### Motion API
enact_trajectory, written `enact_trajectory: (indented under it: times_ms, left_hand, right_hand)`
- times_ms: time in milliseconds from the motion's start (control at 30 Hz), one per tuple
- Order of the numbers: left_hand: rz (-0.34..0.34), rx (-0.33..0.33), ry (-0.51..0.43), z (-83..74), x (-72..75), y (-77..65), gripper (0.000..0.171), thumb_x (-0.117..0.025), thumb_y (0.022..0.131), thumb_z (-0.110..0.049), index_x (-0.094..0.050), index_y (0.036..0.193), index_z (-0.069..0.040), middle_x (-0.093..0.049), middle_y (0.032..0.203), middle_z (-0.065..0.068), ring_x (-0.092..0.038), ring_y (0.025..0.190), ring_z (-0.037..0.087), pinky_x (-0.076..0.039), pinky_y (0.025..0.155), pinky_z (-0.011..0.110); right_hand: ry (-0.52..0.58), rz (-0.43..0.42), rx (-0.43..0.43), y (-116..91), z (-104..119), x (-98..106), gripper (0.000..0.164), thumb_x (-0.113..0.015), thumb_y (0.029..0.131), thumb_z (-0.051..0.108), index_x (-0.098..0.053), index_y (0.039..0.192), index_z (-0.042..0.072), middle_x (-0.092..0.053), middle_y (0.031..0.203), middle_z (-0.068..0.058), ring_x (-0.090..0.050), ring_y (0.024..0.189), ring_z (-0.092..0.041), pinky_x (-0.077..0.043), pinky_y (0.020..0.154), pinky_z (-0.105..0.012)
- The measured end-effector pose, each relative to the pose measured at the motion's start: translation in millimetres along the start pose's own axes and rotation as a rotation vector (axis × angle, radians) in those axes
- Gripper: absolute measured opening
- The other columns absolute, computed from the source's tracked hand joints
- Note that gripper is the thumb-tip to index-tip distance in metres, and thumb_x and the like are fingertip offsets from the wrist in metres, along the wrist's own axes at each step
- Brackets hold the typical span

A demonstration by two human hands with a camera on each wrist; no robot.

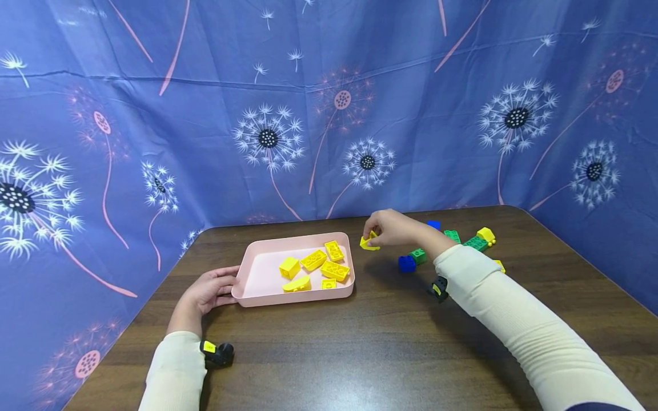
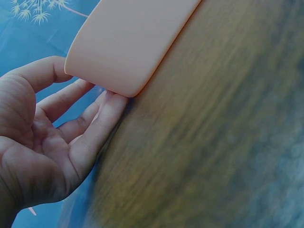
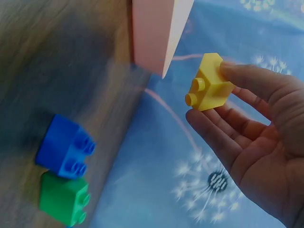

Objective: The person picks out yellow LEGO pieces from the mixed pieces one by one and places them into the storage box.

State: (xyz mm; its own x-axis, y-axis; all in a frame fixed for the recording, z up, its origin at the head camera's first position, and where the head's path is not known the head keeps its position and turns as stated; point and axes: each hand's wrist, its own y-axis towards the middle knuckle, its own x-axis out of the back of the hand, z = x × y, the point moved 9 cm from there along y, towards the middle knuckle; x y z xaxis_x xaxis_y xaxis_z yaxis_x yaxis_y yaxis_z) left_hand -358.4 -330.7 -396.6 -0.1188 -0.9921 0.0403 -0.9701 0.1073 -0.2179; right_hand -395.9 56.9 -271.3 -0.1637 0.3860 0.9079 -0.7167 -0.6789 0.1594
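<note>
My right hand (image 1: 393,228) pinches a yellow sloped toy brick (image 3: 211,85) between thumb and fingertips, just right of a pink tray (image 1: 295,300). Two studs show on that brick in the right wrist view. On the tray's left side, my left hand (image 1: 208,290) touches the outer wall with fairly straight fingers; its palm is bare in the left wrist view. Several yellow bricks (image 1: 334,270) lie inside the tray, among them a curved one (image 1: 297,285) and a small square one (image 1: 329,283).
Right of the tray, beneath my right forearm, a blue brick (image 1: 406,264) lies beside a green brick (image 1: 418,256). Farther right are more green bricks (image 1: 476,244), a yellow piece (image 1: 485,235) and another blue brick (image 1: 434,225). A blue dandelion-print curtain (image 1: 319,160) hangs behind the wooden table (image 1: 319,348).
</note>
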Motion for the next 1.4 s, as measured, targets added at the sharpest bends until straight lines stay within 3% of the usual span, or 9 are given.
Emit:
enact_trajectory:
  times_ms: [433, 700, 933, 1100, 1400]
  left_hand:
    - [0.008, 0.005, 0.009, -1.7, -0.7, -0.4, 0.063, -0.055, 0.096, -0.004, -0.026, 0.151, 0.005, -0.070, 0.102, 0.007, -0.068, 0.084, 0.014, -0.058, 0.072, 0.034]
    - [0.005, 0.007, 0.023, -1.9, 1.2, 0.9, 0.062, -0.056, 0.095, -0.005, -0.028, 0.151, 0.004, -0.070, 0.102, 0.006, -0.068, 0.085, 0.014, -0.058, 0.074, 0.035]
    - [0.007, 0.004, 0.016, -1.1, 0.5, 1.2, 0.062, -0.056, 0.095, -0.004, -0.028, 0.150, 0.004, -0.070, 0.102, 0.007, -0.069, 0.085, 0.015, -0.058, 0.073, 0.035]
    - [-0.001, 0.013, 0.010, -1.3, 0.6, 0.0, 0.062, -0.056, 0.095, -0.004, -0.030, 0.150, 0.003, -0.070, 0.103, 0.008, -0.069, 0.085, 0.016, -0.058, 0.073, 0.035]
    - [0.006, 0.009, -0.011, -1.3, -0.4, -1.0, 0.064, -0.056, 0.094, -0.003, -0.027, 0.151, 0.005, -0.070, 0.103, 0.009, -0.069, 0.085, 0.016, -0.059, 0.072, 0.036]
  right_hand:
    - [-0.051, 0.073, 0.147, 33, 53, -22, 0.008, -0.075, 0.082, 0.008, -0.074, 0.090, 0.004, -0.063, 0.082, -0.001, -0.053, 0.071, -0.014, -0.047, 0.065, -0.025]
    - [-0.095, 0.177, 0.107, 60, 78, -54, 0.014, -0.077, 0.083, 0.010, -0.074, 0.095, 0.005, -0.066, 0.087, -0.002, -0.056, 0.077, -0.015, -0.050, 0.071, -0.025]
    - [-0.188, 0.193, 0.074, 71, 92, -79, 0.018, -0.079, 0.080, 0.009, -0.073, 0.096, 0.009, -0.066, 0.087, 0.002, -0.055, 0.076, -0.013, -0.049, 0.069, -0.026]
    - [-0.252, 0.180, 0.107, 73, 103, -90, 0.018, -0.079, 0.077, 0.002, -0.072, 0.093, 0.006, -0.064, 0.082, 0.001, -0.053, 0.075, -0.014, -0.048, 0.070, -0.023]
    - [-0.284, 0.199, 0.148, 76, 111, -104, 0.018, -0.077, 0.081, 0.005, -0.070, 0.098, 0.004, -0.068, 0.093, -0.006, -0.054, 0.079, -0.015, -0.050, 0.080, -0.024]
